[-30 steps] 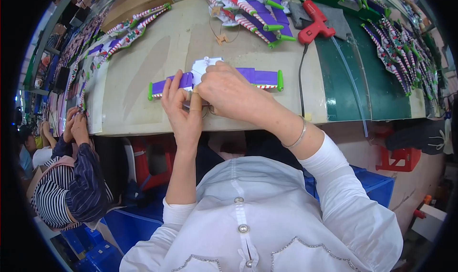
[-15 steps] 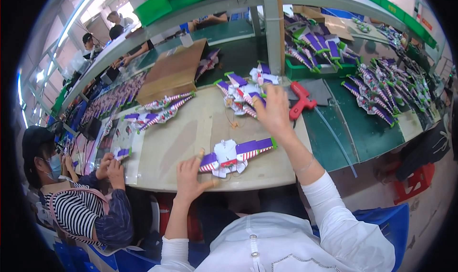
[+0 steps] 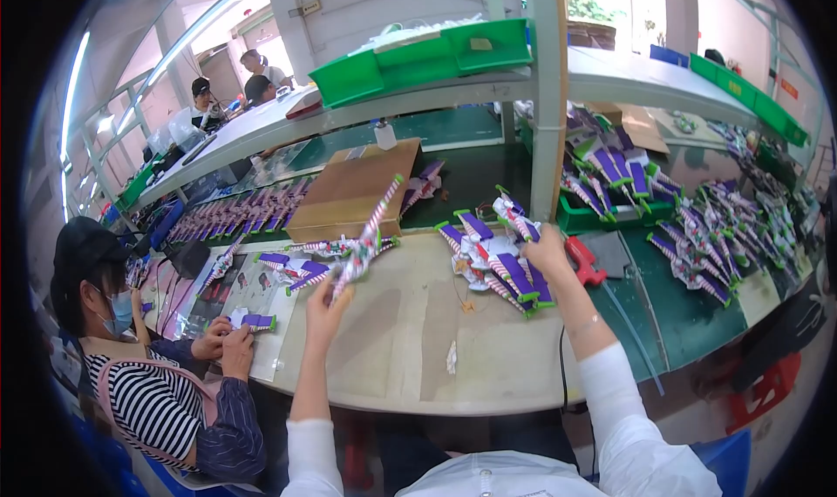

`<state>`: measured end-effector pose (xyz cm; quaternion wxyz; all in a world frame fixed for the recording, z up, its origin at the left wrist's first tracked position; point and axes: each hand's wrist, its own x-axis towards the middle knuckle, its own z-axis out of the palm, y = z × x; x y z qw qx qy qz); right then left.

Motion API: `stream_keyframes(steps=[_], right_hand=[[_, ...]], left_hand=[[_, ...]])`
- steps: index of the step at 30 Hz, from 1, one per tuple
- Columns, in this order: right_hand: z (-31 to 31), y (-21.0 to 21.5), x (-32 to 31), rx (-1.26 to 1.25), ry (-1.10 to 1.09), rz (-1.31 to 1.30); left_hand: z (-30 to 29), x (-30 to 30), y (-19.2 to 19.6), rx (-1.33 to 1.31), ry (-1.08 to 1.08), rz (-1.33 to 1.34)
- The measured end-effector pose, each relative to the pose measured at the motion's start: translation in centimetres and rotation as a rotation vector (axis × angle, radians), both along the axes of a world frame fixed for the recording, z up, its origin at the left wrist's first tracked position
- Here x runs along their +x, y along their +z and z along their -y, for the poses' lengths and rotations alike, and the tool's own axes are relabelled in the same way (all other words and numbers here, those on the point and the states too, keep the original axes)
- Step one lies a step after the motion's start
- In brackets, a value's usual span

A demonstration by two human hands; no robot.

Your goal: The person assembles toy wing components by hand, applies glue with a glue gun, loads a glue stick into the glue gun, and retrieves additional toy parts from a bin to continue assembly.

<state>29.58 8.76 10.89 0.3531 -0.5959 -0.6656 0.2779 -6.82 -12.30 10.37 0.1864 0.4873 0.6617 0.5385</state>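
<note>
My left hand [image 3: 328, 309] grips a toy wing part [image 3: 364, 251] with red-and-white stripes and green tips, held tilted above the table and blurred by motion. My right hand [image 3: 547, 255] is at the right of a small pile of purple, white and green toy wing parts [image 3: 490, 262]. Its fingers close on another toy wing part [image 3: 514, 215] at the back of that pile; some fingertips are hidden. Behind my left hand, more wing parts [image 3: 301, 266] lie on the table.
A red glue gun [image 3: 582, 262] lies right of my right hand. A cardboard box [image 3: 353, 187] stands behind my left. Wing parts fill a green bin [image 3: 610, 216] and heap [image 3: 711, 235] at the right. A masked co-worker [image 3: 148, 357] sits at left. A shelf post [image 3: 549, 96] rises ahead.
My left hand has taken the wing part from the table's near edge and lifted it forward and left. My right hand stays by the pile, its fingers now closed. The whole view has shifted.
</note>
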Motion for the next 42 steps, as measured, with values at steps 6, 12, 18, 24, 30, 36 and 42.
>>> stream_keyframes(steps=[6, 12, 18, 24, 30, 36, 42], right_hand=[[11.5, -2.0, 0.8, 0.256, 0.277, 0.05], [20.1, -2.9, 0.1, 0.147, 0.563, 0.056], [19.4, -4.5, 0.5, 0.046, 0.617, 0.267], [19.1, -4.3, -0.2, 0.166, 0.654, 0.516], [17.6, -4.9, 0.7, 0.618, 0.766, 0.703], [16.8, -5.5, 1.1, 0.638, 0.867, 0.698], [16.2, -5.2, 0.4, 0.705, 0.982, 0.69]], left_hand=[[-12.7, -4.8, 0.2, -0.202, 0.395, -0.503], [-16.2, -8.8, -2.6, -0.286, 0.421, -0.583], [-8.2, 1.2, 0.3, 0.09, 0.064, -0.38], [4.1, 10.8, -5.9, -0.222, -0.036, 0.01], [3.5, 11.8, -5.1, -0.029, -0.281, 0.427], [3.7, 11.2, -4.0, -0.14, -0.463, 0.268], [3.5, 11.9, -3.1, -0.218, -0.632, 0.369]])
